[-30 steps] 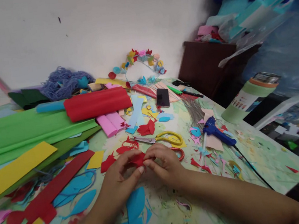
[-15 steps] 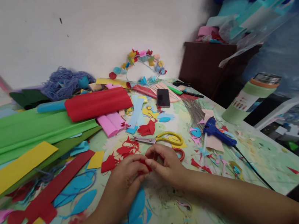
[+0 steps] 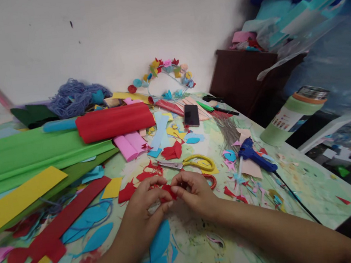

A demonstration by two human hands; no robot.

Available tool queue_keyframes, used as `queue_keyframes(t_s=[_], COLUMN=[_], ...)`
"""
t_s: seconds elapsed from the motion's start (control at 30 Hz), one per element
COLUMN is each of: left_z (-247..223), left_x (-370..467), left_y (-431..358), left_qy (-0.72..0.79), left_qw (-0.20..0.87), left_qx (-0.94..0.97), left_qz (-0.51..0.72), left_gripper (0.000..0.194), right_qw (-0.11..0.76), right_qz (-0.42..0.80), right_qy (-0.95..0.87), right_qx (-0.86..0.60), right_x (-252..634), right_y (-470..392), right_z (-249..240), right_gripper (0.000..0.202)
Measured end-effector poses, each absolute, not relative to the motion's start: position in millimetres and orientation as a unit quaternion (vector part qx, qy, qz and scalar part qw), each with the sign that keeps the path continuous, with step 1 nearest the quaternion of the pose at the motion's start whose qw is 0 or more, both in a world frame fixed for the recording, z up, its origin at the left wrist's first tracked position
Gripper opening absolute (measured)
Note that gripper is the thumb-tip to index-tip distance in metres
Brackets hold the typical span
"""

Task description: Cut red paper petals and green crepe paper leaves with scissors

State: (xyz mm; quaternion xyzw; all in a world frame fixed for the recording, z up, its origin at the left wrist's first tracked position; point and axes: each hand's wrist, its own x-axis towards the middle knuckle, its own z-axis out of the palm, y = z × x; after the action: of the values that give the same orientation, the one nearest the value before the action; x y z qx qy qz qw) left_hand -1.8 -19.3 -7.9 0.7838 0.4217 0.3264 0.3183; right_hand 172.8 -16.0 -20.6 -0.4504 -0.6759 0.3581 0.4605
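Note:
A small piece of red crepe paper (image 3: 168, 190) is pinched between the fingertips of both hands at the middle of the table. My left hand (image 3: 146, 203) grips it from the left, with thumb and fingers curled. From the other side my right hand (image 3: 194, 192) is closed on it, hiding part of the paper. Just beyond the hands lie scissors (image 3: 196, 162) with one yellow and one red handle loop. Cut red scraps (image 3: 145, 175) are scattered beside my left hand. Blue paper petals (image 3: 160, 240) lie below it.
A blue glue gun (image 3: 254, 157) with a black cord rests on the right, near a green bottle (image 3: 294, 115). Paper rolls, one of them red (image 3: 115, 122), are stacked at left. Behind are a phone (image 3: 191, 115) and a flower wreath (image 3: 168, 78).
My left hand's fingers have lifted and spread a little, so more of the red paper shows between the hands. My right hand has barely moved.

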Motion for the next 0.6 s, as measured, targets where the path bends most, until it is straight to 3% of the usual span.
queue_keyframes(t_s=[0.6], left_z=[-10.9], left_x=[2.5], left_y=[-14.6], left_qy=[0.459], left_qw=[0.445], left_qx=[0.669], left_qz=[0.379], left_gripper=[0.011], right_qw=[0.463], right_qz=[0.406], right_qy=[-0.66], right_qx=[-0.431], right_x=[171.6], right_y=[-18.6], right_z=[-22.0], right_gripper=[0.006])
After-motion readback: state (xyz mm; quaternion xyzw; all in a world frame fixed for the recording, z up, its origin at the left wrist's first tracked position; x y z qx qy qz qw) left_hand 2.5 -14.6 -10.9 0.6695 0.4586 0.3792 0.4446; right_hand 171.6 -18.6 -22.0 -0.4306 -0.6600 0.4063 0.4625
